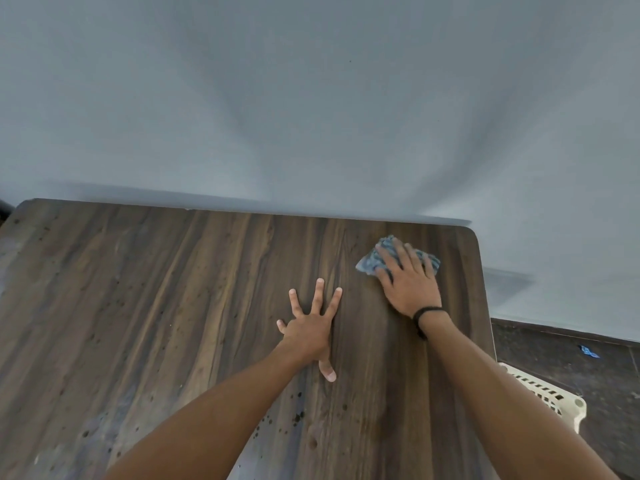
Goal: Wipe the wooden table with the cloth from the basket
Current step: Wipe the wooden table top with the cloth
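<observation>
Right hand (408, 284) presses flat on cloth (367, 263) under straight fingers; left hand (309, 329) splayed on table (156, 306).

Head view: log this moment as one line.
step: wiping | right hand: presses cloth, far-right corner of table | left hand: flat on table, fingers spread | basket: right of table

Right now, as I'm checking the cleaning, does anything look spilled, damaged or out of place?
Yes. Dark specks and blotches dot the brown wood-grain table near its front edge, away from the blue-grey cloth under the right hand. Pale worn patches mark its left side. A small blue scrap lies on the dark floor.
</observation>
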`<state>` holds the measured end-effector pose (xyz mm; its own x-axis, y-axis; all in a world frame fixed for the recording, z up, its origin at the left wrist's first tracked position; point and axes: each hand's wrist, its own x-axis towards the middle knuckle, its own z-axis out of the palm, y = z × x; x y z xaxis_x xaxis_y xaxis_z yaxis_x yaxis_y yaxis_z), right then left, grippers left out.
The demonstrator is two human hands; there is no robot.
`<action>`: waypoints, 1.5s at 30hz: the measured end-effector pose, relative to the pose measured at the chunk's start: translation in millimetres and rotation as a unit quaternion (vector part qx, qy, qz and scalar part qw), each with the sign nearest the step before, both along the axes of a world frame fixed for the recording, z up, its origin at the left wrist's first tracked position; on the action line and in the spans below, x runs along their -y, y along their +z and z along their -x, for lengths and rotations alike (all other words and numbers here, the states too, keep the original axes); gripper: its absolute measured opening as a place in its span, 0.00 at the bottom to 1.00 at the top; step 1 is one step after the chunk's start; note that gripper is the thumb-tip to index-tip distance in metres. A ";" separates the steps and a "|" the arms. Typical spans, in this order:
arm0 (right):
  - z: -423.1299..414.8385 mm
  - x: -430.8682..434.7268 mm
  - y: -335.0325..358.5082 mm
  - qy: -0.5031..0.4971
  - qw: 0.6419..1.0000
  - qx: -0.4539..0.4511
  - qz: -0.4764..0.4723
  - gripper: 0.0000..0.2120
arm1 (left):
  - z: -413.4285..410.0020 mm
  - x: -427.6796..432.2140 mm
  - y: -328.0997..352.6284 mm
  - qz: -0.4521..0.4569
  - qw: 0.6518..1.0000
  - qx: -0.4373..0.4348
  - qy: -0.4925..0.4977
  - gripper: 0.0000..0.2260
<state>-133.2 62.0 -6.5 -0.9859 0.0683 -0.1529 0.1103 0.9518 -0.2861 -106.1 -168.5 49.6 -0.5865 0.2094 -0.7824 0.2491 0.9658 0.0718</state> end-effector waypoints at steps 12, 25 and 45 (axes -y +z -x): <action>72.2 33.9 9.3 -0.077 0.995 0.037 0.048 0.27 | 2.9 1.4 -4.1 0.013 1.000 0.008 -0.001 0.73; -44.1 31.2 -2.4 -0.169 0.985 -0.021 0.020 0.26 | 0.6 0.0 -4.5 -0.005 1.000 0.012 0.016 0.73; 18.5 72.8 -4.9 -0.019 0.999 -0.008 0.028 0.26 | 42.3 47.8 -11.2 -0.020 0.998 -0.025 0.052 0.70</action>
